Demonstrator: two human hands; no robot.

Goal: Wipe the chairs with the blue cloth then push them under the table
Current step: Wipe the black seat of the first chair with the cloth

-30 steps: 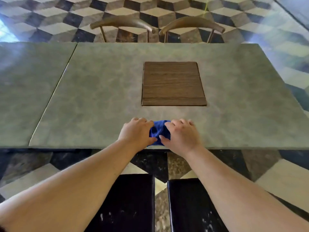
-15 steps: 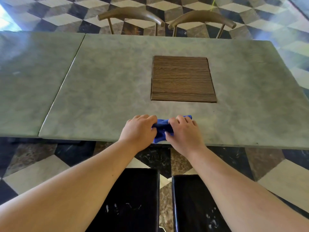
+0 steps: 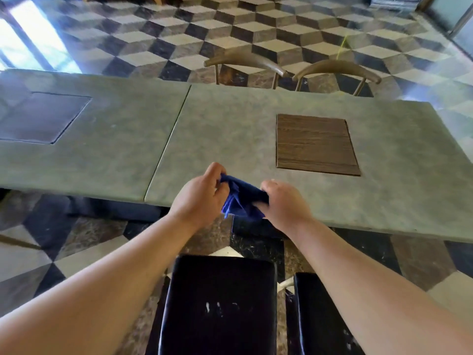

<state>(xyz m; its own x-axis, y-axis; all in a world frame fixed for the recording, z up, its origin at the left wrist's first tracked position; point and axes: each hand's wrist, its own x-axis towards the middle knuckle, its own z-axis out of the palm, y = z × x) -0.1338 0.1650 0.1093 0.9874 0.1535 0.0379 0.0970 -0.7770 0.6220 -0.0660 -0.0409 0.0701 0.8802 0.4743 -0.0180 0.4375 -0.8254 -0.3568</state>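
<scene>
The blue cloth [image 3: 242, 198] hangs bunched between both hands, lifted just above the near edge of the grey table [image 3: 230, 139]. My left hand [image 3: 201, 194] grips its left end and my right hand [image 3: 282, 203] grips its right end. Two black chair seats stand below me, pulled out from the table: one [image 3: 220, 303] in the middle and one [image 3: 322, 319] to the right, partly hidden by my right forearm. Two chairs with curved wooden backs, one [image 3: 245, 60] on the left and the other [image 3: 336, 70] on the right, stand at the table's far side.
A wooden panel [image 3: 316, 144] is set into the tabletop on the right, and a darker panel [image 3: 41, 116] on the left. A seam [image 3: 167, 142] divides two table slabs. The floor [image 3: 256, 24] is patterned in black, grey and white tiles.
Both hands have lifted the cloth off the tabletop and pulled it apart a little. The view has swung left, showing the left slab and its panel.
</scene>
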